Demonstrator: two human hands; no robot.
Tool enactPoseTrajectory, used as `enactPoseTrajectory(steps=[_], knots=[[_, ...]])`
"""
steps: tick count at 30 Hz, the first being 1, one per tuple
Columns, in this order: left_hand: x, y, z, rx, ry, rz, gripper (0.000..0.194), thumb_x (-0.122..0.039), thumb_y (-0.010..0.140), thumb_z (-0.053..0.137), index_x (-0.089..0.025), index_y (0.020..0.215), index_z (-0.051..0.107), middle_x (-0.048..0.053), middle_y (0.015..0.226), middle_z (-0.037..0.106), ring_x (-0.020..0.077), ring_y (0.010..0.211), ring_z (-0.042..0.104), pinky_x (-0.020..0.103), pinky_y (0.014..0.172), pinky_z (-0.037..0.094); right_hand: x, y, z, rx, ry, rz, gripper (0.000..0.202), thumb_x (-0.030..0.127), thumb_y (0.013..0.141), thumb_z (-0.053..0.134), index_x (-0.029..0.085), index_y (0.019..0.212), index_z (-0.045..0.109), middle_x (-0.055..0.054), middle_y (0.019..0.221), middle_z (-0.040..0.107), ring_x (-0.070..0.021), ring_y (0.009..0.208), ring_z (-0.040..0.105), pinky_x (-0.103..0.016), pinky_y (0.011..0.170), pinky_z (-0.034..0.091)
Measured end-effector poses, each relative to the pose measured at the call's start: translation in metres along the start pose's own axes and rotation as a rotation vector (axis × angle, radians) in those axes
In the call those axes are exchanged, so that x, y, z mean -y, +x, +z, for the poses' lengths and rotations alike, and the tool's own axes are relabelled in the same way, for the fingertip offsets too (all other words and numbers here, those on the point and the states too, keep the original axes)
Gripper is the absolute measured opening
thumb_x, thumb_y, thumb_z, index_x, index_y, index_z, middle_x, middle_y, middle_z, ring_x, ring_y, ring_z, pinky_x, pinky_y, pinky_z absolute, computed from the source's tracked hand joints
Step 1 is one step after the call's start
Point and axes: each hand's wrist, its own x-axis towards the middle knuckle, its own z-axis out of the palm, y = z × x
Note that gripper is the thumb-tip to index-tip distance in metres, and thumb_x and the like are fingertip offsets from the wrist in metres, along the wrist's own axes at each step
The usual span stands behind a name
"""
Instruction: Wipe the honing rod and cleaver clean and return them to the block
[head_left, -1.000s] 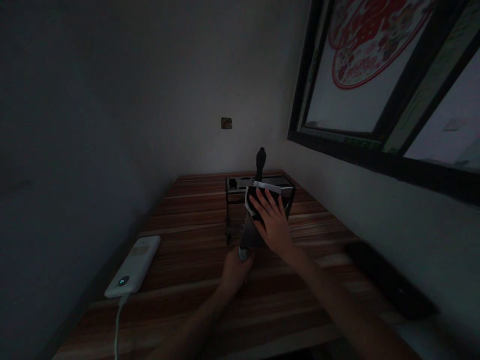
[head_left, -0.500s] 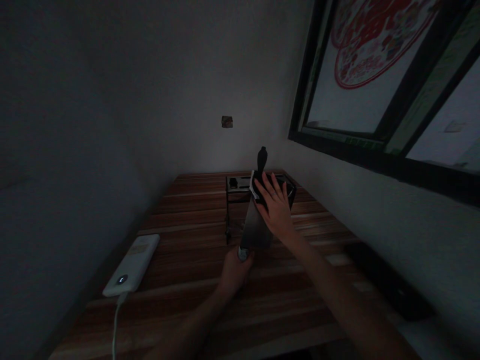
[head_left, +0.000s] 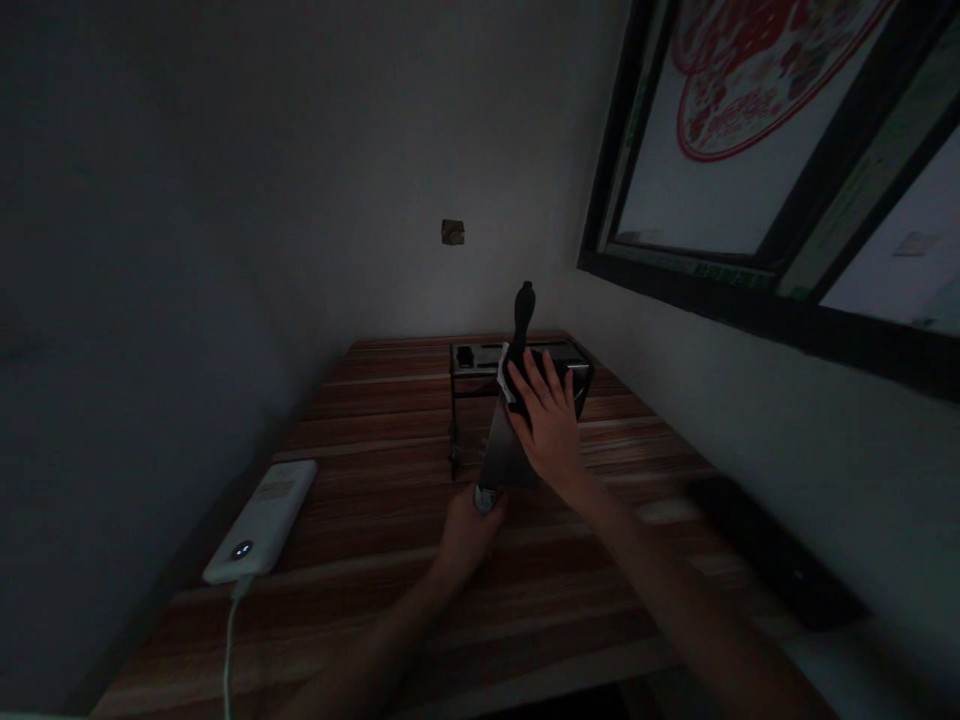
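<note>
My left hand (head_left: 466, 530) is wrapped round the handle of a wide-bladed cleaver (head_left: 504, 455), whose blade points away from me. My right hand (head_left: 551, 425) lies with fingers spread over a black and white cloth-like piece (head_left: 506, 375) against the far part of the blade. Behind these stands a black-framed rack (head_left: 453, 415) with slots in its top, partly hidden by my right hand. A black handle (head_left: 524, 310) sticks up above the rack, just beyond my right fingertips.
On the striped wooden table (head_left: 360, 430), a white power bank (head_left: 262, 520) with a cable lies at the left. A long black object (head_left: 776, 550) lies at the right, below a dark-framed window (head_left: 697, 265). Walls border the table.
The view has tilted slightly, so the wall and window sit a little higher. Both hands keep nearly the same place on the cleaver, with the right fingers slightly shifted.
</note>
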Motion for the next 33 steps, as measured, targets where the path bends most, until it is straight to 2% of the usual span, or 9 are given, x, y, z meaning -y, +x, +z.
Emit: enactPoseTrajectory(steps=[3, 8, 14, 19, 24, 28, 33], knots=[[0.001, 0.001, 0.0, -0.001, -0.004, 0.022, 0.014, -0.028, 0.069, 0.057, -0.014, 0.071, 0.059, 0.0, 0.062, 0.059, 0.0126, 0.058, 0.054, 0.019, 0.053, 0.039, 0.005, -0.01, 0.001, 0.021, 0.015, -0.002, 0.059, 0.024, 0.086, 0.037, 0.027, 0.139, 0.012, 0.001, 0.147, 0.01, -0.0231, 0.135, 0.002, -0.052, 0.107, 0.008], [0.006, 0.002, 0.001, 0.018, -0.022, 0.025, 0.017, -0.03, 0.07, 0.056, -0.014, 0.071, 0.059, -0.001, 0.059, 0.059, 0.0119, 0.054, 0.053, 0.019, 0.05, 0.039, 0.013, -0.027, 0.003, 0.032, 0.056, 0.001, 0.059, 0.023, 0.086, 0.037, 0.027, 0.139, 0.014, 0.0, 0.147, 0.012, -0.0239, 0.135, 0.003, -0.054, 0.106, 0.008], [0.006, 0.001, 0.0, 0.032, -0.039, 0.026, 0.012, -0.023, 0.066, 0.055, -0.013, 0.073, 0.059, -0.002, 0.056, 0.058, 0.0113, 0.051, 0.052, 0.019, 0.048, 0.039, 0.017, -0.05, 0.004, 0.128, 0.03, -0.046, 0.059, 0.022, 0.084, 0.04, 0.025, 0.139, 0.018, -0.001, 0.147, 0.012, -0.0239, 0.135, 0.002, -0.053, 0.106, 0.01], [0.003, 0.001, -0.001, 0.059, -0.08, 0.057, 0.016, -0.021, 0.065, 0.055, -0.013, 0.077, 0.061, 0.002, 0.071, 0.065, 0.0144, 0.065, 0.057, 0.022, 0.06, 0.045, 0.021, -0.073, 0.005, 0.201, 0.026, -0.096, 0.061, 0.022, 0.083, 0.043, 0.024, 0.139, 0.018, -0.002, 0.146, 0.014, -0.024, 0.135, 0.002, -0.052, 0.106, 0.014], [0.002, 0.0, -0.002, 0.074, -0.099, 0.066, 0.018, -0.021, 0.065, 0.052, -0.01, 0.077, 0.061, 0.005, 0.072, 0.067, 0.0161, 0.064, 0.059, 0.025, 0.063, 0.047, 0.028, -0.091, 0.004, 0.257, 0.046, -0.143, 0.061, 0.02, 0.083, 0.043, 0.025, 0.138, 0.018, -0.001, 0.146, 0.016, -0.0237, 0.135, 0.003, -0.053, 0.105, 0.017], [0.001, 0.0, -0.004, 0.084, -0.099, 0.072, 0.02, -0.02, 0.067, 0.048, -0.01, 0.074, 0.063, 0.006, 0.07, 0.068, 0.0177, 0.066, 0.06, 0.026, 0.063, 0.048, 0.031, -0.102, 0.004, 0.307, 0.071, -0.165, 0.059, 0.022, 0.085, 0.042, 0.025, 0.138, 0.018, 0.001, 0.146, 0.015, -0.0236, 0.135, 0.004, -0.054, 0.105, 0.017], [0.0, 0.001, -0.005, 0.084, -0.101, 0.084, 0.021, -0.022, 0.068, 0.048, -0.01, 0.075, 0.064, 0.008, 0.075, 0.069, 0.0189, 0.068, 0.061, 0.027, 0.062, 0.048, 0.032, -0.106, 0.006, 0.296, 0.087, -0.15, 0.058, 0.023, 0.086, 0.041, 0.025, 0.138, 0.017, 0.0, 0.146, 0.017, -0.0237, 0.135, 0.004, -0.054, 0.105, 0.018]])
